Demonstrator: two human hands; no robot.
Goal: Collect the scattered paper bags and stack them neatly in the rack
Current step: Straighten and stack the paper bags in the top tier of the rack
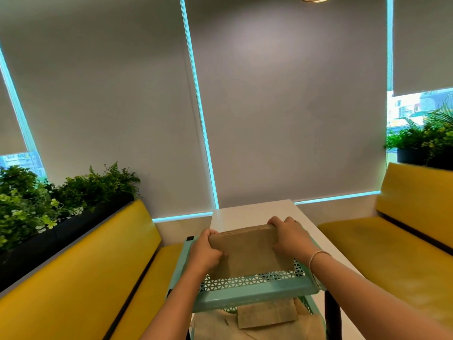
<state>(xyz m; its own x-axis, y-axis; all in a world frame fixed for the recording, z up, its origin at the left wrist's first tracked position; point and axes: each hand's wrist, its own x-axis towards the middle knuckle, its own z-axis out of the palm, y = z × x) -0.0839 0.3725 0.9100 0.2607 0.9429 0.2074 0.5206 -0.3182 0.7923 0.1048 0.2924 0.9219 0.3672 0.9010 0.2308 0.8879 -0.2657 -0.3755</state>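
Loose paper bags (266, 315) lie on the lower shelf beneath my forearms, not yet squared. Above them, my left hand (204, 251) and right hand (289, 238) clamp the stack of bags (247, 251) by its sides, holding its edges flush over the teal rack (252, 288)'s top tray.

Matt brown paper bags (250, 251) lie on a perforated, painted-metal rack (255, 288) between glossy yellow benches (85, 278).
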